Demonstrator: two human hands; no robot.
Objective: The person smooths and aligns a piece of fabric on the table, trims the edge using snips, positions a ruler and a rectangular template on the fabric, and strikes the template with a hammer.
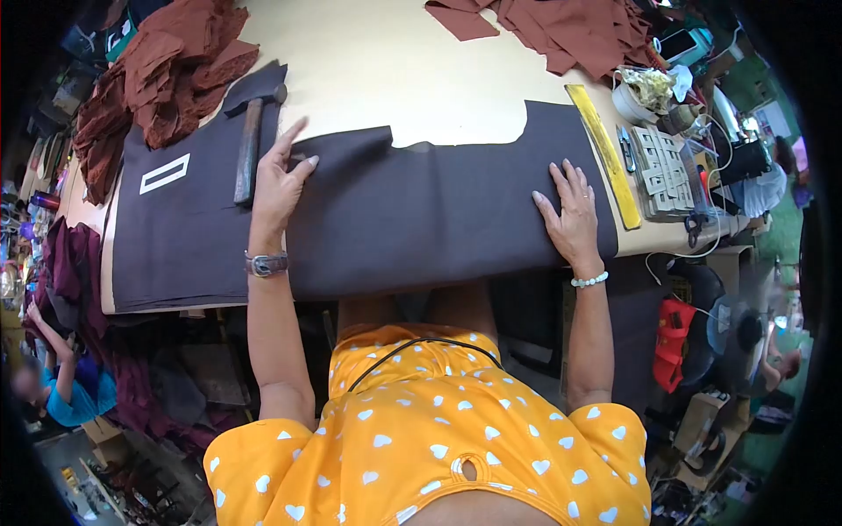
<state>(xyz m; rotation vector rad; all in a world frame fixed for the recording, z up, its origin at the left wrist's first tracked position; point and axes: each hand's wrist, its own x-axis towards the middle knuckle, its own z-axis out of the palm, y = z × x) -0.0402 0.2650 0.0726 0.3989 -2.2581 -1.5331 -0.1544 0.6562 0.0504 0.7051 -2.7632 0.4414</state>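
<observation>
Dark fabric (421,219) lies in layers across the near part of the table, its front edge hanging over. My left hand (282,180) is at the fabric beside a hammer (248,149), with thumb and fingers apart. On the right part of the fabric, my right hand (572,213) lies with its fingers spread. A yellow ruler (605,158) is just to the right of that hand. At the left, a white rectangular frame-shaped piece (165,174) rests on the dark fabric.
Reddish-brown fabric piles (180,66) sit at the back left and back right. Card templates (662,171), scissors (695,230) and a white bowl (636,101) are at the right edge. A person in blue (79,394) is at lower left.
</observation>
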